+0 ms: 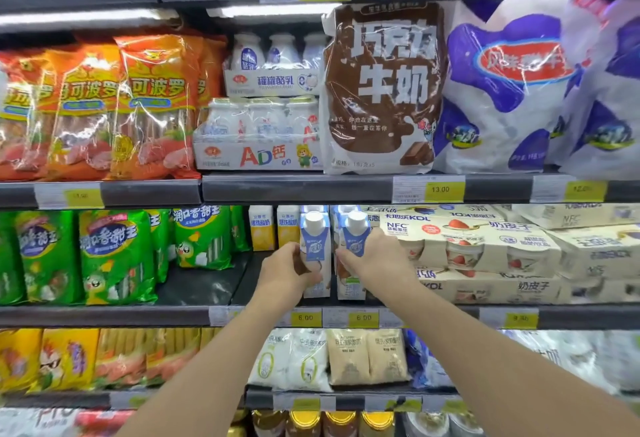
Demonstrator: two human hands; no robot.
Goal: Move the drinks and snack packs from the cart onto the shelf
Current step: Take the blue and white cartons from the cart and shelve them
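Two blue-and-white drink cartons with white caps stand upright side by side on the middle shelf [194, 287]. My left hand [289, 272] is wrapped around the lower part of the left carton [314, 244]. My right hand [375, 260] grips the right carton [353, 239] from its right side. Both cartons rest near the shelf's front edge, with more of the same cartons behind them. The cart is out of view.
Yellow cartons [262, 232] stand behind to the left, green sausage packs [114, 256] further left. Stacked cream yoghurt boxes [485, 249] press close on the right. A dark bare patch of shelf lies left of my left hand. Price tags [334, 317] line the edge.
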